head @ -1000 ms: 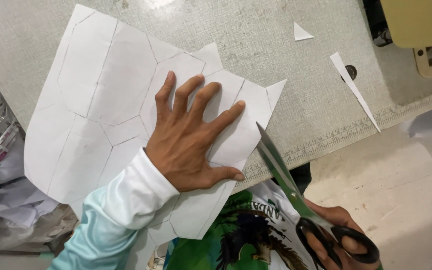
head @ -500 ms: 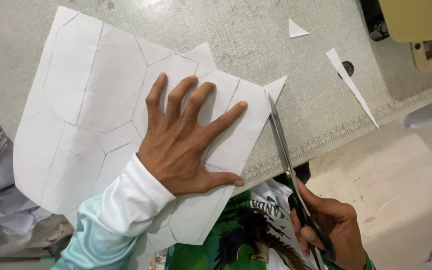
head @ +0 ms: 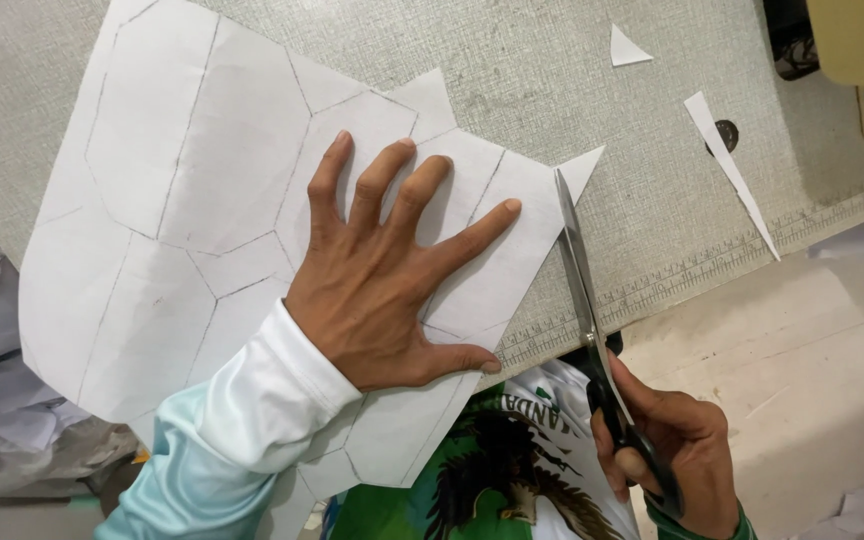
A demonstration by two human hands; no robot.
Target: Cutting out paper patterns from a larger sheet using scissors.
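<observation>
White paper point(head: 202, 180), one large sheet, pencilled with angular panel outlines; lies flat on the grey textured table point(head: 552, 60), its near edge overhanging the table front toward the person.

Left hand point(head: 382, 290): fingers spread wide, palm pressed flat on the sheet's right portion, pinning it in place.

Right hand point(head: 667, 450): closed around the black handles of the scissors point(head: 582, 280). Blades look nearly pressed together, lying along the sheet's right edge, tip beside the pointed corner.

Handling, by judgement: the sheet is light, thin and limp, apt to slide on the table and to crease or tear if pulled. Best held by flat pressure close beside the cut line, as the left hand does now, not by pinching an edge.

Offcuts: small triangle point(head: 624, 48) and long narrow strip point(head: 730, 170), both on the table, well apart from the sheet.

Containers: none clearly in view. A cream machine body point(head: 862, 50) sits at the top right corner; contents cannot be told.
</observation>
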